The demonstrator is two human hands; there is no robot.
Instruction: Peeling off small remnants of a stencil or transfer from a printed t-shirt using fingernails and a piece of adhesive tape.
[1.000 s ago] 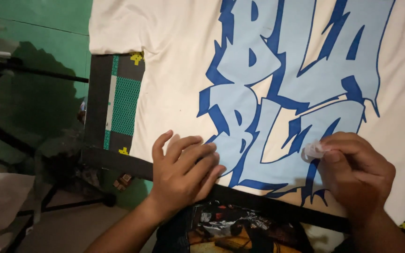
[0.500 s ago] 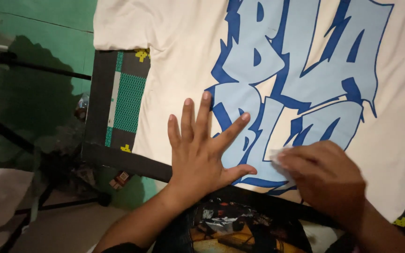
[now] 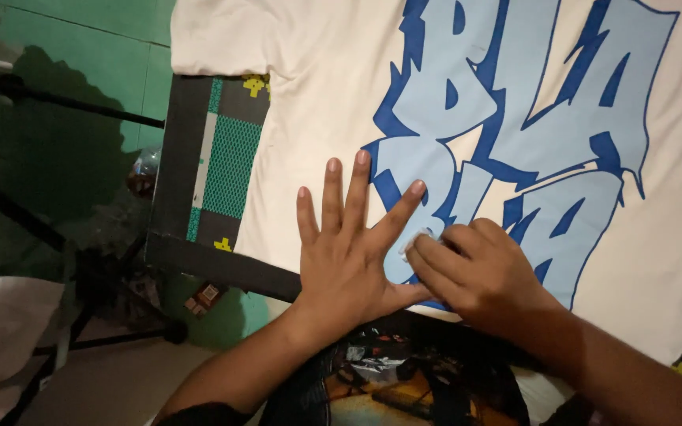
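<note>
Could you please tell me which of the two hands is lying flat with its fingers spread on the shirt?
The left hand: its palm is flat on the shirt, fingers fanned. The right hand is curled around a small pale object.

Under your flattened left hand [image 3: 349, 252] lies the cream cotton-like cloth shirt [image 3: 317, 95], matt and smooth, with faint creases near its edges. Its large two-tone blue lettering print [image 3: 515, 118] looks like a flat, slightly smoother ink layer with a dull sheen. Your right hand [image 3: 475, 272] pinches a small pale pad [image 3: 417, 239]; its material cannot be told. The dark flat board [image 3: 191, 158] beneath shows a matt surface with a green dotted, mesh-like panel [image 3: 234, 166]. The green wall [image 3: 65, 95] appears painted and matt.
</note>
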